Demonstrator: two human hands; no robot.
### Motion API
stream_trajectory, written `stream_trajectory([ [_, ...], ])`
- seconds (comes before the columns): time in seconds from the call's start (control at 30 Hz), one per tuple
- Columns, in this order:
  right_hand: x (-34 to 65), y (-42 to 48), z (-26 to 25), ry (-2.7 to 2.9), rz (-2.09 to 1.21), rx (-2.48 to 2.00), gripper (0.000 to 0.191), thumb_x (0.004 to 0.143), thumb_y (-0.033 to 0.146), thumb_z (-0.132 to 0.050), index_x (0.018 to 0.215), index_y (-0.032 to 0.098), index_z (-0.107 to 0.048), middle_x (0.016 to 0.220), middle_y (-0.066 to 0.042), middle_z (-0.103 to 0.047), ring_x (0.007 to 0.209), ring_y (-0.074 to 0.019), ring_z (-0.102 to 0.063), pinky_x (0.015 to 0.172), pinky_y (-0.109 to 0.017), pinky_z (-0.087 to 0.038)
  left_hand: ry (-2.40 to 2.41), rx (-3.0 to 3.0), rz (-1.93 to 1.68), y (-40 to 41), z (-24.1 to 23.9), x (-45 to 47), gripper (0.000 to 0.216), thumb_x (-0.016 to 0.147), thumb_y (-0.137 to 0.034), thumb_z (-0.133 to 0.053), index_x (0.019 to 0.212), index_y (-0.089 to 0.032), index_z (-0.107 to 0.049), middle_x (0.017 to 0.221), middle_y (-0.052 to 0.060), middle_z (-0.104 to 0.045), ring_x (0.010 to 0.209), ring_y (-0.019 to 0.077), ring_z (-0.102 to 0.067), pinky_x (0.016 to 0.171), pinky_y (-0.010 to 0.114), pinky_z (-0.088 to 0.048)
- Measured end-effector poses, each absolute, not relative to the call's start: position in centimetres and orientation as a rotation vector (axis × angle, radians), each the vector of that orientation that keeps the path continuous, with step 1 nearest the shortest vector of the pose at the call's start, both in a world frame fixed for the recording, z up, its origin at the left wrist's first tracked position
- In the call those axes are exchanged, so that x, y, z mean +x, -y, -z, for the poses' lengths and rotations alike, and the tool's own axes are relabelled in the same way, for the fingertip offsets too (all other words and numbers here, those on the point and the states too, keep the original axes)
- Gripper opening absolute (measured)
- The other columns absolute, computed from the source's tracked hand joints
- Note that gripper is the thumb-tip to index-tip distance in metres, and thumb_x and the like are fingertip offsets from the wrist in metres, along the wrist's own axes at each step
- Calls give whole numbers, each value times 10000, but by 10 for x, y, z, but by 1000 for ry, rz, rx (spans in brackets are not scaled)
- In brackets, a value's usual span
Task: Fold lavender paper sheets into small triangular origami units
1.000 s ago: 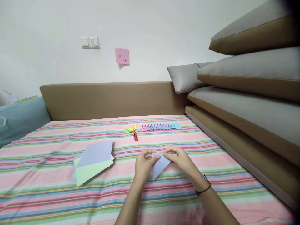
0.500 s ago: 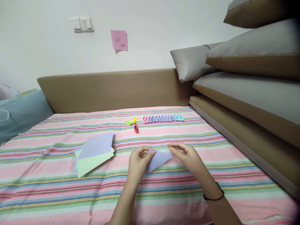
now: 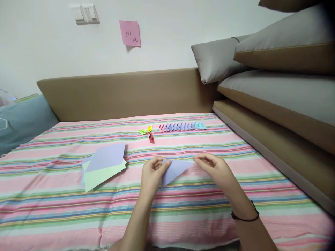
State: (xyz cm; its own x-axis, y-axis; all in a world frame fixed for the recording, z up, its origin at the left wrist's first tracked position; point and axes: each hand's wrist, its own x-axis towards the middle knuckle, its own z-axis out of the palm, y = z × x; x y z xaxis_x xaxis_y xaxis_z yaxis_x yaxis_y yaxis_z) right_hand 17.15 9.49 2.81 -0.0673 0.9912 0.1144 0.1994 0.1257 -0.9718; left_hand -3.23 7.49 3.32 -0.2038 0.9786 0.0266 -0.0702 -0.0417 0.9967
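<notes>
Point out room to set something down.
Bare: the cloth left of the paper stack, and between the right hand and the stacked cushions. Crowded: around the lavender sheet in the left hand, and along the folded-paper row.

Holds both forearms (image 3: 138,219) forward, slanted inward. Pinches with left hand (image 3: 154,170) and right hand (image 3: 214,166), with other fingers (image 3: 156,160) bent.

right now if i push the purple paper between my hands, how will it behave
The purple paper likely bends easily, since it looks thin. It is probably very light: the left hand seems to hold it with just a pinch. Being flat, it should hardly roll.
</notes>
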Motion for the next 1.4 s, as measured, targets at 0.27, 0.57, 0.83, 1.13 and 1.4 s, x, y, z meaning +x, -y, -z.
stream_trajectory([
  [0.27, 151, -88, -30, 1730, -1097, -1163, 176, 798, 313, -577, 735, 192, -689, 738, -22, -677, 718, -188, -621, 636, -266, -458, -1319, 1424, -1184, -76, -26, -14, 131, 700, -281, -660, 711, -155, -692, 734, 53, -680, 691, 168, -598, 614, 231, -441],
  [0.57, 165, -95, -25, 1704, -1037, -1237, 179, 778, 340, -601, 727, 201, -702, 758, -37, -700, 737, -219, -626, 647, -292, -468, -1308, 1245, -1120, -75, -28, -28, 239, 674, -349, -692, 713, -113, -702, 549, 23, -595, 529, 128, -545, 560, 246, -483],
  [0.83, 167, -95, -23, 1423, -1296, -1146, 295, 740, 433, -665, 870, 183, -750, 816, -58, -730, 780, -238, -676, 706, -338, -554, -1253, 1128, -1244, -75, -27, -27, 288, 672, -393, -715, 767, -123, -683, 687, 46, -661, 635, 142, -601, 609, 235, -491],
  [1.13, 152, -89, -27, 1232, -1332, -1121, 316, 662, 438, -738, 848, 184, -765, 851, -63, -748, 764, -236, -701, 731, -355, -584, -1297, 1198, -1148, -70, -25, -17, 241, 620, -297, -759, 774, -116, -719, 622, 7, -653, 508, 99, -516, 461, 194, -342],
  [1.4, 154, -92, -23, 1142, -1107, -1233, 284, 618, 418, -776, 710, 152, -736, 598, -55, -690, 580, -181, -639, 555, -285, -541, -1161, 1111, -1140, -73, -23, -24, 314, 593, -303, -777, 845, -134, -698, 723, 45, -711, 618, 158, -630, 575, 233, -450],
])
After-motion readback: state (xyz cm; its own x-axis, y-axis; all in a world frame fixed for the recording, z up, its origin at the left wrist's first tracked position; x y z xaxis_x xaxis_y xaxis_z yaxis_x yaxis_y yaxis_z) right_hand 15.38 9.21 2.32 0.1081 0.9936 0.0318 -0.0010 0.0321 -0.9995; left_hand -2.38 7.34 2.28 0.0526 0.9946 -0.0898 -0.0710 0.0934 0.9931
